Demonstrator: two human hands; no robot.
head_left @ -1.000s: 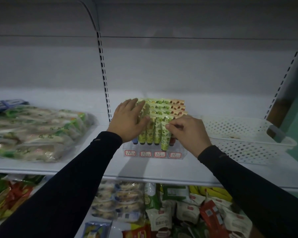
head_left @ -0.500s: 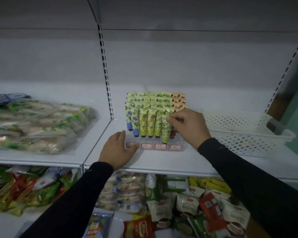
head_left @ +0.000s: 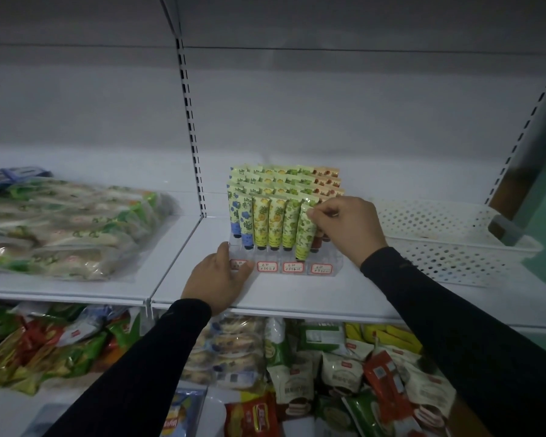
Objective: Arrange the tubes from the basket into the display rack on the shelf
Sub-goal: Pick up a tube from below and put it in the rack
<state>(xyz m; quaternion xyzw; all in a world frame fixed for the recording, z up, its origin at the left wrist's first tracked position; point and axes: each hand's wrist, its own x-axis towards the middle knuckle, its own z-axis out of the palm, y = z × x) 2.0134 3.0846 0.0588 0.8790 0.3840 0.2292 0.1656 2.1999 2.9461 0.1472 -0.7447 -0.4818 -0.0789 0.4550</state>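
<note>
The right hand (head_left: pixel 349 228) pinches the top of a green tube (head_left: pixel 304 230) between thumb and fingers (head_left: pixel 320 212); the tube stands tilted at the front of the rack (head_left: pixel 325 258), its lower end in the rack. Left of these fingers, more tubes (head_left: pixel 267 223) stand upright in rows. The left hand (head_left: pixel 216 277) holds the rack's front left corner, thumb on its front, the fingers curled at its side. The white basket (head_left: pixel 454 247) sits on the shelf (head_left: pixel 297 298), right of the right hand.
</note>
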